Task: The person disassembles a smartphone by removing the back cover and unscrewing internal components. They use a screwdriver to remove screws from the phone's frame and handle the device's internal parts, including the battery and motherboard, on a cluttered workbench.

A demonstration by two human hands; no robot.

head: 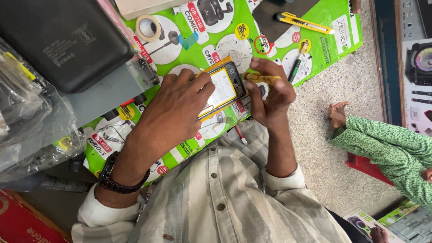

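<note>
Head view: my left hand (180, 105) pins opened black phone with exposed white battery (223, 87) near tabletop (330, 49) front edge; right hand (270, 92) pinches yellow-handled screwdriver (261, 78). Phone thin, stiff, fragile; hold by frame edges.

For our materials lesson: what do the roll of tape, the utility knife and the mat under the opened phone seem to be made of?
Roll of tape: probably paper, matt beige with a pale core. Utility knife: looks like glossy yellow plastic with a dark slider; any metal blade is not visible. Mat: apparently printed card or plastic sheet, bright green with a slight sheen, flat under the opened phone.
</note>
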